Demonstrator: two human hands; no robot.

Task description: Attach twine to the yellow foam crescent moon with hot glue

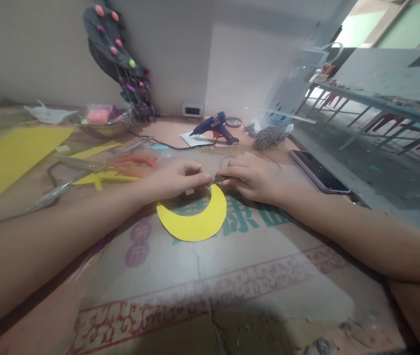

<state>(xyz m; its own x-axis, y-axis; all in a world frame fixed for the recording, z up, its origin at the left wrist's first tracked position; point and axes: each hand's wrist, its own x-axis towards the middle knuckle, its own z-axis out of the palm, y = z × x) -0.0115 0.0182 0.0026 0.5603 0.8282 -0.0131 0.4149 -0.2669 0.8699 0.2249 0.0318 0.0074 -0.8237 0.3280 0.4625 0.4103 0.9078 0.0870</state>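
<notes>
A yellow crescent (195, 228), cut from a flat sheet, lies on the printed cardboard with its points away from me. Over its right-hand point, my left hand (185, 176) pinches a bit of grey yarn (216, 180) between thumb and forefinger. My right hand (250, 177) is closed on the same yarn, just to the right, its fingers curled. A thin strand loops up behind the right knuckles. My left fingers hide the crescent's other point, and whether the yarn touches the crescent I cannot tell.
Beyond my hands are a blue glue gun (213, 127) on white paper, a grey yarn bundle (271, 137) and a small clock (192, 110). A phone (320, 171) lies right. Orange-handled scissors (135, 161), yellow scraps (102, 177) and a yellow sheet (13, 158) are left.
</notes>
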